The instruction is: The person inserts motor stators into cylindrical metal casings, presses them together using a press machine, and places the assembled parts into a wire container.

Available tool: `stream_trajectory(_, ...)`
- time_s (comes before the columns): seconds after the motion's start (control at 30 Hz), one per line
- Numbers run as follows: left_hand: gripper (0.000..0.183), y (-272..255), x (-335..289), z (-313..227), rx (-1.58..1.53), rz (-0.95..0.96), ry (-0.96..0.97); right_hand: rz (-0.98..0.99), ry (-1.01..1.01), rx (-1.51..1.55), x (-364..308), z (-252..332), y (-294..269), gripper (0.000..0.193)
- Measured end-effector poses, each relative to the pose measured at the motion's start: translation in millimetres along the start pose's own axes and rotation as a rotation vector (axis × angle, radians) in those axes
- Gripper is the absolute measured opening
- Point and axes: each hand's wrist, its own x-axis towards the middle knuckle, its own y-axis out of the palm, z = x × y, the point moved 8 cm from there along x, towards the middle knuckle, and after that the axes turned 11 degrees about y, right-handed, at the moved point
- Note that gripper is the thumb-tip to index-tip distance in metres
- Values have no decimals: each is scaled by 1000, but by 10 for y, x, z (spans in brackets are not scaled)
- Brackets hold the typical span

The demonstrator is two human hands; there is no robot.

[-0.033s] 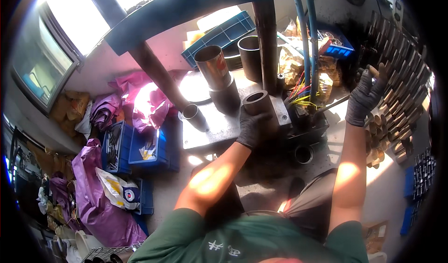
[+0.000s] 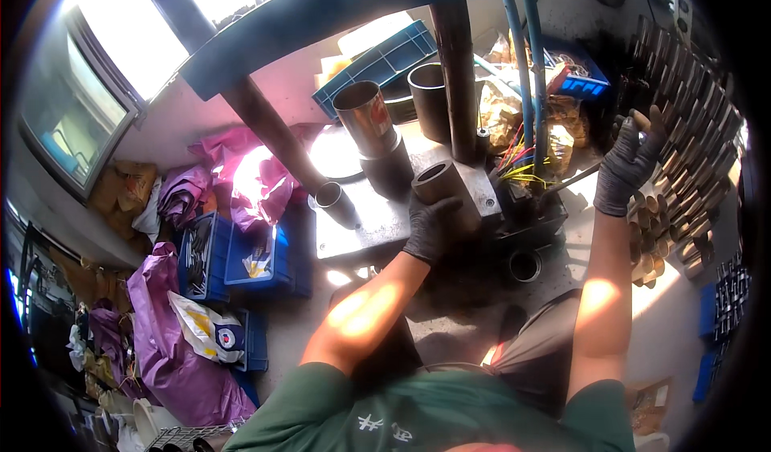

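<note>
My left hand (image 2: 430, 229), in a dark glove, is wrapped round a thick-walled dark metal tube (image 2: 446, 189). The tube leans to the left above the front of a steel press plate (image 2: 345, 242). Raised on the right, my gloved right hand (image 2: 629, 161) has its fingers loosely apart, with bare fingertips and nothing plainly seen in them. Beside its wrist ends a dark lever rod (image 2: 572, 179). On the plate stand a shiny metal cylinder (image 2: 368, 123) set on a darker tube (image 2: 389, 169), a small tube (image 2: 336, 201), and a wide dark tube (image 2: 430, 103) farther back.
A blue press frame (image 2: 337, 22) on dark posts spans the plate. Stacked metal tubes (image 2: 683, 155) rise at the right. Blue bins (image 2: 255, 259) and purple bags (image 2: 165, 340) lie at the left. Yellow wires (image 2: 522, 176) and blue hoses (image 2: 526, 67) run near the right post.
The tube in my left hand has tipped a little to the left, and that hand has shifted slightly left with it. My right hand stays where it was.
</note>
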Motion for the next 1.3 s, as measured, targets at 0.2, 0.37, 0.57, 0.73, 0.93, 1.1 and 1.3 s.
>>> stream_trajectory(0.2, 69, 157, -151, -1713, 159, 49, 491, -31, -20, -71, 90, -31, -123, 24)
stream_trajectory(0.37, 60, -176, 618, -2634, 313, -85, 966, 38, 39, -52, 164, 29, -164, 20)
stream_trajectory(0.57, 49, 17, 1349, -3013, 496, 151, 900, 30, 30, -128, 175, 101, -159, 14)
stream_trajectory(0.73, 43, 18, 1844, -2802, 361, 68, 622, 92, 48, -227, 250, 160, -153, 14)
stream_trajectory(0.93, 53, 61, 1962, -2663, 378, 52, 465, 240, 132, -373, 295, 150, -141, 18)
stream_trajectory(1.1, 57, 13, 1920, -2538, 353, 99, 519, 321, 113, -356, 284, 176, -140, 26)
stream_trajectory(1.3, 59, -120, 2016, -2487, 396, 38, 668, 418, 104, -494, 298, 210, -156, 26)
